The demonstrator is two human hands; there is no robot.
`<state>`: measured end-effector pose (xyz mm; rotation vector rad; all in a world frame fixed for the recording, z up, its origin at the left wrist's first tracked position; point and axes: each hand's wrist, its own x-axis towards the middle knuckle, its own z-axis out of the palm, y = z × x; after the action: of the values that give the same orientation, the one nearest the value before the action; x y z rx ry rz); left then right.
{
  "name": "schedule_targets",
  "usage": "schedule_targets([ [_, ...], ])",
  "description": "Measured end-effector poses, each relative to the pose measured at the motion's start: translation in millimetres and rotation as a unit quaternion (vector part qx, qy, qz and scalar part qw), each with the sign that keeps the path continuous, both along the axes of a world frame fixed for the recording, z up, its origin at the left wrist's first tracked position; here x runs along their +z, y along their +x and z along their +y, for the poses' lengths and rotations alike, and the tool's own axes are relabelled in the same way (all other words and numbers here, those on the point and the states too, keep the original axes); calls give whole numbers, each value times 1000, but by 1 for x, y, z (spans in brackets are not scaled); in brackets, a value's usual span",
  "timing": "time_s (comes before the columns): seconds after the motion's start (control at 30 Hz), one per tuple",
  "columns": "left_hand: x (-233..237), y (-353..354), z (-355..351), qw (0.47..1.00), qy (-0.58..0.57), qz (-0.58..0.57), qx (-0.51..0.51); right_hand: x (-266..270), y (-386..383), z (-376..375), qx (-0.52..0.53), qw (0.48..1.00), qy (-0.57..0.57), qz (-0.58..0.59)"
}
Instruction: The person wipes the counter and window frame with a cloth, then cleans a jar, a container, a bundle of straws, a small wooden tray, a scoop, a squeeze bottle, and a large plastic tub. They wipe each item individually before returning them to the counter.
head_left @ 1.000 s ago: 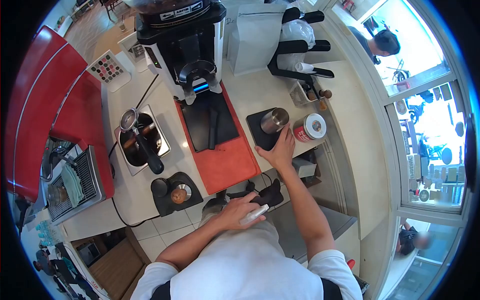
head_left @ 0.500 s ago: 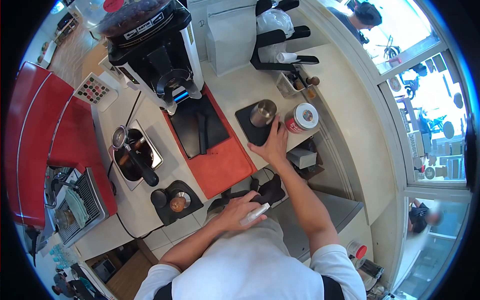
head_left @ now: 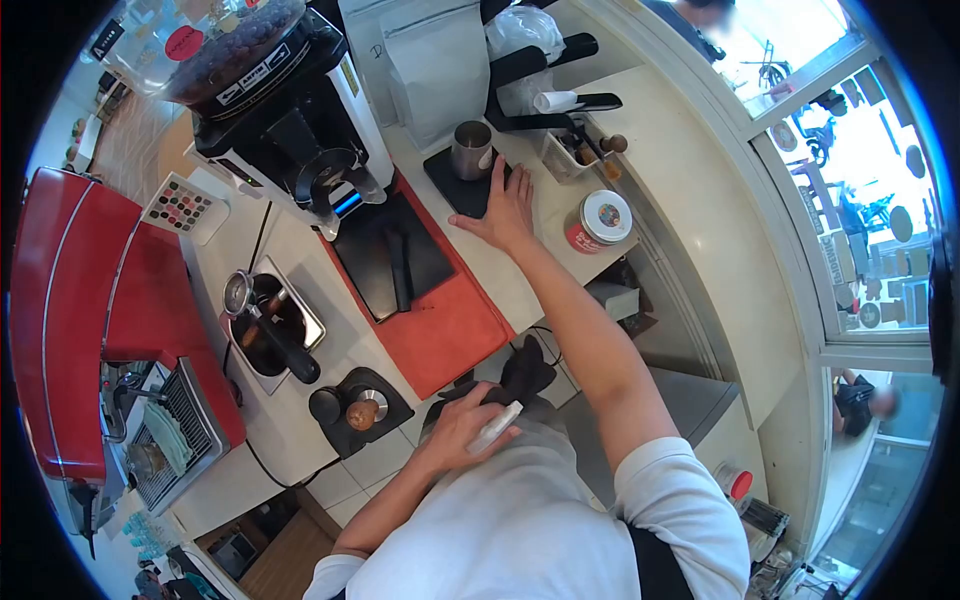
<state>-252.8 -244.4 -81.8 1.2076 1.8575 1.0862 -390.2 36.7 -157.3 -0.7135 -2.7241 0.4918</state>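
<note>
resting spread-fingered over the lower edge of a black pad (head_left: 450, 187), the right hand (head_left: 497, 212) lies at the upper centre of the frame, gripping nothing. a metal cup (head_left: 471, 152) stands upright on the pad beside the fingertips; whether they touch it cannot be told. at lower centre, the left hand (head_left: 460, 428) is curled around a pale object (head_left: 496, 427), partly hidden. a lidded tin (head_left: 598, 222) stands right of the pad.
</note>
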Motion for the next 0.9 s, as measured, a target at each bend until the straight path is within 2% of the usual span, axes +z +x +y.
schedule_targets([
  [0.03,0,-2,0,1000,4,-1,8,5,7,-6,9,1000,2,20],
  [0.1,-3,-5,0,1000,19,2,13,12,41,-7,58,985,-48,157],
  [0.17,-6,-6,1,1000,26,2,18,39,85,-3,-8,988,0,154],
  [0.23,-7,-8,3,1000,25,1,10,40,117,14,-115,964,103,215],
  [0.33,-7,-8,9,1000,20,-16,-12,56,133,32,-201,949,171,174],
  [0.43,-5,-7,16,998,19,-14,-50,25,134,60,-157,969,95,165],
  [0.53,-1,-4,21,997,32,17,-68,30,137,62,-178,968,-24,173],
  [0.57,-1,-4,21,997,32,21,-73,34,138,57,-171,971,-32,165],
  [0.63,-3,-3,18,996,29,25,-75,48,145,36,-151,977,-52,144],
  [0.73,-4,-2,14,996,23,26,-79,76,148,-3,-17,984,-122,126],
  [0.83,-7,0,12,996,11,24,-91,86,144,-40,150,969,-185,61],
  [0.9,-7,3,12,995,23,39,-90,98,136,-71,201,963,-179,19],
])
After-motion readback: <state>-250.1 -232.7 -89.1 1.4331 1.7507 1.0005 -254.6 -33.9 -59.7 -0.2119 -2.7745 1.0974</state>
